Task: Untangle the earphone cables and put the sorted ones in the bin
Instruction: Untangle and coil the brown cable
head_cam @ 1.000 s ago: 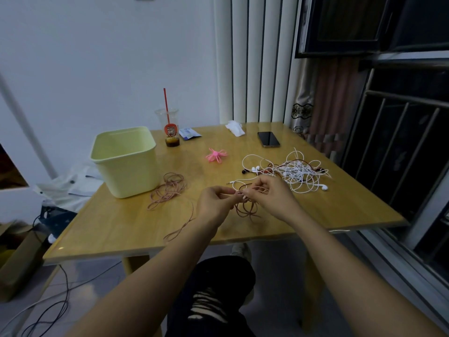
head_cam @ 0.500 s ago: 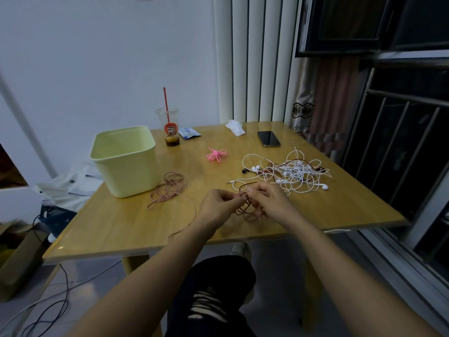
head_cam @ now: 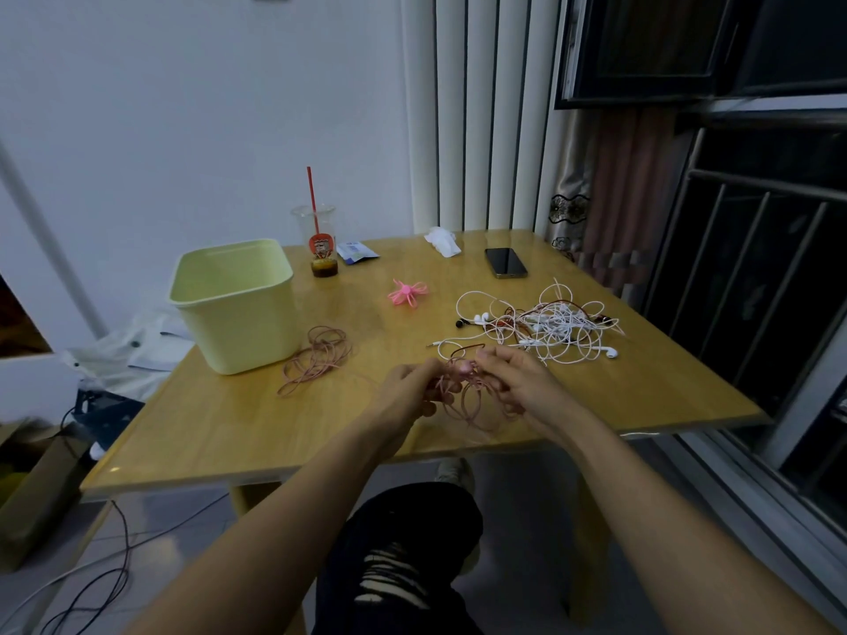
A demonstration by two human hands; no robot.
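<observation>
Both hands meet over the front middle of the wooden table (head_cam: 220, 419). My left hand (head_cam: 408, 387) and my right hand (head_cam: 513, 380) pinch a pink earphone cable (head_cam: 467, 401), whose loops hang between and below the fingers. A thin strand of it trails left toward a loose pink coil (head_cam: 316, 359) lying beside the bin. The pale yellow bin (head_cam: 233, 304) stands at the table's left side. A tangled heap of white and red earphone cables (head_cam: 545, 327) lies just beyond my right hand.
A pink cable clip (head_cam: 407, 293) lies mid-table. At the back stand a plastic cup with a red straw (head_cam: 321, 245), a small blue packet (head_cam: 355, 252), a crumpled tissue (head_cam: 442, 240) and a dark phone (head_cam: 505, 262). Black cables run across the floor (head_cam: 91, 584) at the left.
The pink cable has gathered into more loops between my hands. Both hands have shifted slightly nearer to me, and the strand trailing left has lifted off the table.
</observation>
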